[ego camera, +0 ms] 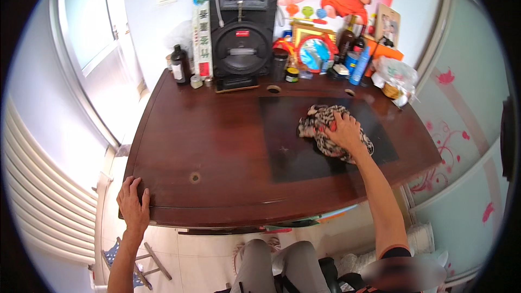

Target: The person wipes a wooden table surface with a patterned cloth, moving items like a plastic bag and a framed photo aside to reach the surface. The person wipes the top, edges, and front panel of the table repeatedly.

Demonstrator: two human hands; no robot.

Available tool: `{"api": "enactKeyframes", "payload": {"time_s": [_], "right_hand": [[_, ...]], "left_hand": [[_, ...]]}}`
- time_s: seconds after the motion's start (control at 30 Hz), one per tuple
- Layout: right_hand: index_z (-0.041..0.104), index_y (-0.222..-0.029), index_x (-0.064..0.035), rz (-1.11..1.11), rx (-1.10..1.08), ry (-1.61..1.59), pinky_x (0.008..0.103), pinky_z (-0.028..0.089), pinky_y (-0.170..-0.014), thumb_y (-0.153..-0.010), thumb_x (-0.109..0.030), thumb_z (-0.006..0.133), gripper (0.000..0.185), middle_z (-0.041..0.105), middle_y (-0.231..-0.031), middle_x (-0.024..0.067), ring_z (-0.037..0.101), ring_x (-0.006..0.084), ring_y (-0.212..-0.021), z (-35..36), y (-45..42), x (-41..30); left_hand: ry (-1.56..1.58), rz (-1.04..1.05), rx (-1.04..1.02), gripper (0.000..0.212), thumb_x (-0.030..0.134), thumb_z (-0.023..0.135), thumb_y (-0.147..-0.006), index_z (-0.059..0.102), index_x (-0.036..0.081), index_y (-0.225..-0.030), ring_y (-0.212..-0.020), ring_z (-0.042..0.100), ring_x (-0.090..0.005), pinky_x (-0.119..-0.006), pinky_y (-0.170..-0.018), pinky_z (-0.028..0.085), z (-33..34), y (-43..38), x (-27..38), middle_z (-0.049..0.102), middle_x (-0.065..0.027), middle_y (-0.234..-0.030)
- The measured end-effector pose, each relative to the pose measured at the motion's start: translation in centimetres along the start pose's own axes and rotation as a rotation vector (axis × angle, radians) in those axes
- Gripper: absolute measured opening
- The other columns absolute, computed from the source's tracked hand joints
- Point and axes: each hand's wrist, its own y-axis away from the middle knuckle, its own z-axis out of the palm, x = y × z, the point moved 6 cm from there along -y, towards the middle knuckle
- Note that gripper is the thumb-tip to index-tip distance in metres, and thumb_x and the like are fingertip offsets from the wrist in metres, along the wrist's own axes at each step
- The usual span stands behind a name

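My right hand [345, 132] presses on a crumpled leopard-patterned cloth [330, 148] with some red in it, fingers spread over its top. The cloth lies on a black rectangular mat [285, 162] on the right part of a dark reddish-brown wooden desk [195, 134]. My left hand [134, 201] rests at the front left corner of the desk, its fingers on the top and thumb apart, holding nothing.
Along the desk's back edge stand a black speaker [243, 36], a dark bottle [180, 65], a round red-rimmed mirror [316, 53], a blue spray can [360, 66] and a plastic-wrapped basket [392, 79]. A folding stool [152, 260] stands on the floor at lower left.
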Motion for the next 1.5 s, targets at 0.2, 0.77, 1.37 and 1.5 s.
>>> {"api": "enactKeyframes", "payload": {"time_s": [0.2, 0.77, 1.37, 1.5], "right_hand": [[0.059, -0.132, -0.0083, -0.235, -0.115, 0.002, 0.0585, 0.038, -0.102, -0.08, -0.082, 0.05, 0.09, 0.053, -0.138, 0.0198, 0.051, 0.0442, -0.124, 2.4, -8.8, -12.0], [0.062, -0.12, -0.0142, -0.933, -0.065, -0.403, 0.0509, 0.037, -0.098, -0.067, -0.036, 0.084, 0.061, 0.053, -0.13, 0.0103, 0.048, 0.034, -0.118, -8.9, 17.3, -21.7], [0.065, -0.09, -0.0058, -0.942, 0.303, -0.455, 0.0535, 0.04, -0.089, -0.074, -0.017, 0.064, 0.019, 0.058, -0.095, 0.0137, 0.055, 0.0335, -0.095, -7.9, 23.0, -48.4], [0.069, -0.106, -0.0061, -0.928, 0.201, -0.441, 0.0584, 0.035, -0.098, -0.081, -0.026, 0.064, 0.032, 0.062, -0.108, 0.0154, 0.052, 0.0376, -0.109, -7.2, 23.3, -57.0]], "left_hand": [[0.06, -0.061, 0.021, 0.041, 0.019, 0.064, -0.09, 0.058, 0.006, -0.129, -0.129, 0.047, -0.0351, -0.045, -0.109, 0.033, -0.4, -0.1, 2.2, 0.052, -0.0144, -0.139], [-0.03, -0.058, 0.061, 0.036, 0.029, 0.056, -0.096, 0.06, 0.011, -0.126, -0.127, 0.049, -0.0299, -0.044, -0.108, 0.033, 0.2, 0.1, 0.3, 0.055, -0.0099, -0.134], [0.94, -0.247, 0.017, 0.043, 0.034, 0.044, -0.103, 0.056, 0.006, -0.134, -0.126, 0.051, -0.0352, -0.04, -0.107, 0.037, 1.1, -1.2, -2.0, 0.06, -0.0178, -0.132], [0.57, -0.198, 0.401, 0.042, 0.025, 0.039, -0.106, 0.056, -0.003, -0.133, -0.125, 0.053, -0.0293, -0.037, -0.108, 0.038, -1.5, 1.8, -12.2, 0.058, -0.018, -0.133]]}}
